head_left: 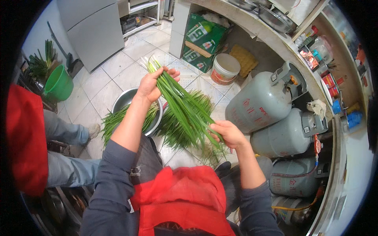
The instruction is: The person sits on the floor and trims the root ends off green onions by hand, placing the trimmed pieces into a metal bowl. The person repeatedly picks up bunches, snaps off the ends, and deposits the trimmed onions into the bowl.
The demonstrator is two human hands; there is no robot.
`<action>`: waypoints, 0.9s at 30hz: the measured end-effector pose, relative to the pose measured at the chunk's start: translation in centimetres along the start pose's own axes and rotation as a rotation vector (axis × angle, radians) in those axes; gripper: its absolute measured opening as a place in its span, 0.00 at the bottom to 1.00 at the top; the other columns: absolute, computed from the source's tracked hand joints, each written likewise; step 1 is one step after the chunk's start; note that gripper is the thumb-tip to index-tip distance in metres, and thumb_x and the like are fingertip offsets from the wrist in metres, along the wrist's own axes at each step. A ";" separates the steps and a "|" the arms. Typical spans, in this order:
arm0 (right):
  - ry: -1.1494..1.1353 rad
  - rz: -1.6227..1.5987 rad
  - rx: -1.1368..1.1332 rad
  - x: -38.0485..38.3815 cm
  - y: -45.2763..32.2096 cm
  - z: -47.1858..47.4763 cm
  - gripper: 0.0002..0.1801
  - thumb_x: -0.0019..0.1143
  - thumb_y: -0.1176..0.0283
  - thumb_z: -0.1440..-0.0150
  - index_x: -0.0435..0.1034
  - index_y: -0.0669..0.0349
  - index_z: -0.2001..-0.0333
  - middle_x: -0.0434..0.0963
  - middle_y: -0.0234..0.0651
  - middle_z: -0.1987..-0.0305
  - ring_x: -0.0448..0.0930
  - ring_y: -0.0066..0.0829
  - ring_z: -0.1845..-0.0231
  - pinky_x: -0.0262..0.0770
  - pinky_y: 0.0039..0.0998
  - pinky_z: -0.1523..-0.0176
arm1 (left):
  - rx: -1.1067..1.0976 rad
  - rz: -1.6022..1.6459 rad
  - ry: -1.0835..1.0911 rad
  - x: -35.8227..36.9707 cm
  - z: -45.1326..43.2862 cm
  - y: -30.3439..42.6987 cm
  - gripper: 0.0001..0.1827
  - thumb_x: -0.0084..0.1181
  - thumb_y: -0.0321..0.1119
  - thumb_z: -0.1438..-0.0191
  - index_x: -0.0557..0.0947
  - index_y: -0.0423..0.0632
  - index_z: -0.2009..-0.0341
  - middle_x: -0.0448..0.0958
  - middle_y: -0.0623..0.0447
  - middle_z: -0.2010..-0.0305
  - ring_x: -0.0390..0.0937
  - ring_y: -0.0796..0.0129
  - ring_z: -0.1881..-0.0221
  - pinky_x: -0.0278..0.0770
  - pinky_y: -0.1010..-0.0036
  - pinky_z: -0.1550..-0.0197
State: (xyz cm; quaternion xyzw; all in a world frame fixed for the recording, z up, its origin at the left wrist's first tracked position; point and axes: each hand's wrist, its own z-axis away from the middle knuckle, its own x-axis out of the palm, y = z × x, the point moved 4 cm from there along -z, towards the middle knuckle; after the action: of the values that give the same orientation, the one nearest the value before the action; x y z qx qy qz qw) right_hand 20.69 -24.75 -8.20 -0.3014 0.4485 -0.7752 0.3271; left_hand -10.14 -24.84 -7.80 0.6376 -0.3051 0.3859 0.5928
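Observation:
My left hand grips a bunch of long flat green leaves, like garlic chives, close to its pale stem ends. The leaf tips reach down to the right, where my right hand pinches some of them between thumb and fingers. Beneath the held bunch, a large heap of the same greens lies on the tiled floor, with loose thin scraps at its lower right. Left of the heap stands a steel basin, partly behind my left forearm, with more chives lying in it and over its rim.
Gas cylinders stand close on the right under a counter. Beyond the heap are a white bucket and a green carton. At the left, a person in a red apron stands near a green bucket.

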 end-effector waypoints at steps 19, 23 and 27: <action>0.373 -0.012 0.023 -9.6 4.5 1.8 0.15 0.48 0.63 0.38 0.69 0.61 0.74 0.68 0.26 0.83 0.67 0.18 0.83 0.77 0.29 0.68 | 0.308 -0.027 0.327 -5.1 0.1 5.8 0.09 0.45 0.33 0.37 0.69 0.43 0.68 0.68 0.53 0.75 0.68 0.65 0.74 0.75 0.64 0.61; 0.553 0.163 0.003 -10.9 6.7 1.7 0.15 0.49 0.64 0.39 0.72 0.64 0.71 0.74 0.30 0.77 0.72 0.19 0.76 0.70 0.23 0.66 | 0.503 -0.581 0.528 -5.4 0.5 10.2 0.10 0.48 0.33 0.38 0.69 0.46 0.72 0.61 0.58 0.81 0.63 0.71 0.80 0.71 0.70 0.72; 0.448 0.522 -0.022 -9.8 8.9 1.4 0.14 0.52 0.65 0.41 0.73 0.69 0.67 0.76 0.34 0.73 0.75 0.24 0.70 0.71 0.26 0.64 | 0.446 -1.440 0.663 -8.1 1.0 14.9 0.11 0.48 0.37 0.41 0.69 0.42 0.68 0.70 0.49 0.80 0.71 0.62 0.80 0.74 0.65 0.74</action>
State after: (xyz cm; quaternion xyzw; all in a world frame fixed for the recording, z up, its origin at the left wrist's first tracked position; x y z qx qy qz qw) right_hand 29.76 -21.27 -17.28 -0.0019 0.5796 -0.7073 0.4046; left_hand -26.76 -27.99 -6.96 0.6328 0.4534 0.1311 0.6139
